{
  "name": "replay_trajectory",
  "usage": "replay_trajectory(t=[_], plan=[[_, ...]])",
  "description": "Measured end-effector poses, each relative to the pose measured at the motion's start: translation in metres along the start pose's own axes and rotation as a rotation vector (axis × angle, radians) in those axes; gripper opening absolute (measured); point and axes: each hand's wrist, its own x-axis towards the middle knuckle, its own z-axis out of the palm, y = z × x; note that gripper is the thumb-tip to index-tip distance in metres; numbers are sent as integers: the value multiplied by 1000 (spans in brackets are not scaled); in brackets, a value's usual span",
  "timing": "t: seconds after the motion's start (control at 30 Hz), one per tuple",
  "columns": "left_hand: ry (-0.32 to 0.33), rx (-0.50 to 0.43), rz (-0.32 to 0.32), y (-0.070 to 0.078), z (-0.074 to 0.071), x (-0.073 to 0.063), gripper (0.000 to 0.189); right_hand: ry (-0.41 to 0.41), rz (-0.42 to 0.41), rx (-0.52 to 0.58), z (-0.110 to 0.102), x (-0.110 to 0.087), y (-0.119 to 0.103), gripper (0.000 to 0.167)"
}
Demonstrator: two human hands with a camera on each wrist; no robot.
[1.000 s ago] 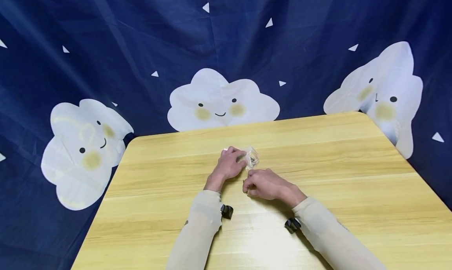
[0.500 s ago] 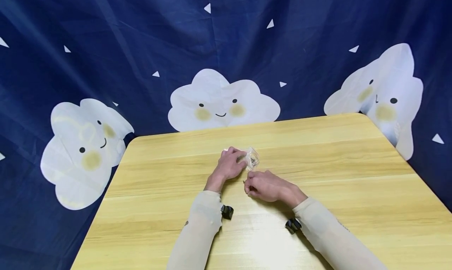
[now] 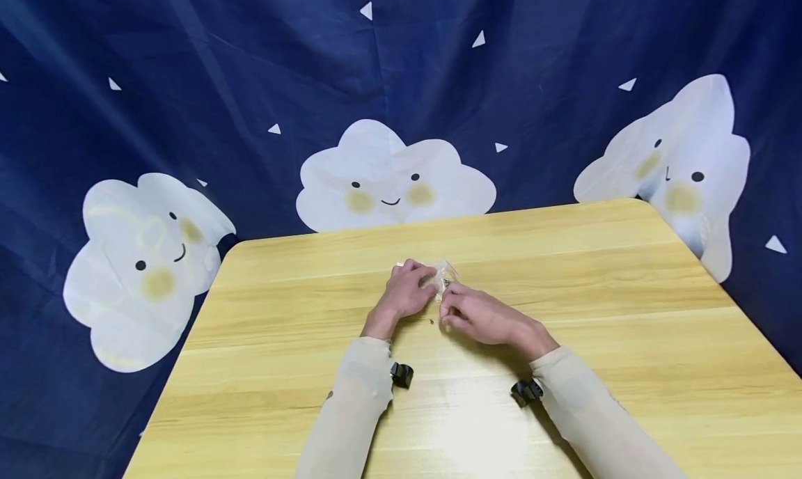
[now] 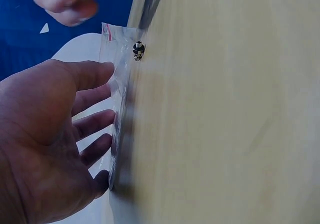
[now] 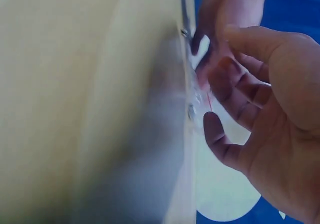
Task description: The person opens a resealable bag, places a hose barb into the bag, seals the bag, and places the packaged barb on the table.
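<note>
Left hand (image 4: 47, 129) straight-fingered against bag (image 4: 121, 37); right hand (image 3: 484, 317): can't tell. 1 metal fitting (image 4: 139, 50), likely light, hard; pinch sides.

The right hand (image 3: 485, 317) has moved forward to the near edge of the clear plastic bag (image 3: 444, 268), now overlapping it; the tiny dark metal piece (image 3: 431, 322) lies uncovered on the bag's near side.

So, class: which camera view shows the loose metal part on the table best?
The left wrist view: there the metal part is largest and clearest, with dark and bright bands. The head view shows it as a speck on the table. The right wrist view has a tiny shiny bit, probably it, without detail.
</note>
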Motion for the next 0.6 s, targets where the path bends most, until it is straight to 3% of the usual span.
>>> replay_trajectory(t=[0.27,0.6], plan=[[5,-14,-10,-1,0,0,44,111,47,70,-14,3,10,9],[-3,-26,-12,0,0,-1,45,227,141,67,-17,7,27,8]])
